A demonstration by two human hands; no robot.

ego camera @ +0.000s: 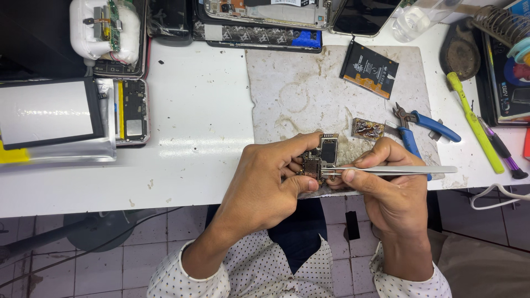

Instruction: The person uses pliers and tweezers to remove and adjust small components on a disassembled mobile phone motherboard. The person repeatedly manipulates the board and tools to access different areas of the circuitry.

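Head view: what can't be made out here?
- Tweezers tips: whether they grip anything on the circuit board is too small to tell.
- Board's lower edge: covered by the left hand fingers.
- Pliers: one handle partly behind the right hand.
- Phone at top: cut off by the frame edge.

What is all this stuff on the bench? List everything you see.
circuit board: one, dark with metal shields, held at the mat's near edge
tweezers: one, silver, tips at the board
work mat: one, stained grey, bench centre
battery: one, black and orange, on the mat
pliers: one, blue handles, right of the mat
small board piece: one, brownish, beside the pliers
screwdriver: one, yellow-green, far right
opened phone: one, left side
left hand: grips the board
right hand: holds the tweezers
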